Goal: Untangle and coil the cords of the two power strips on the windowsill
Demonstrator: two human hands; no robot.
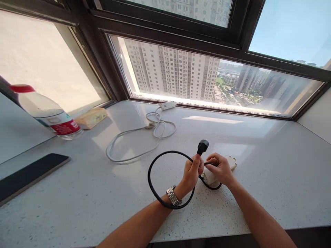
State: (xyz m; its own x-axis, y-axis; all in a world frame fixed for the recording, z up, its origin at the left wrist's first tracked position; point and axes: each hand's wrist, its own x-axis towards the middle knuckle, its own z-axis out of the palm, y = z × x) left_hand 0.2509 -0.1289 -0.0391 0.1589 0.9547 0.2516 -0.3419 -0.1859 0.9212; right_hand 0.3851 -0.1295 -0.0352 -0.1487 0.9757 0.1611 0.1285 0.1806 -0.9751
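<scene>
A: What's the step?
B: Coiling, I'd say. Left hand point(192, 171) fingers pinched on thin black rubber power cord point(152, 165) just below its plug point(202, 146); right hand point(219, 168) fingers clamped on cord by white plastic adapter box point(230, 162), over speckled white stone counter point(77, 206).
A: Next?
B: Prob. tighter loop, steady grip w/ both.

Black cable point(152, 165), which I grip with both hands, curves in one loop over the table; its black plug point(202, 146) stands upright, its white power strip point(210, 176) lies flat beneath
</scene>
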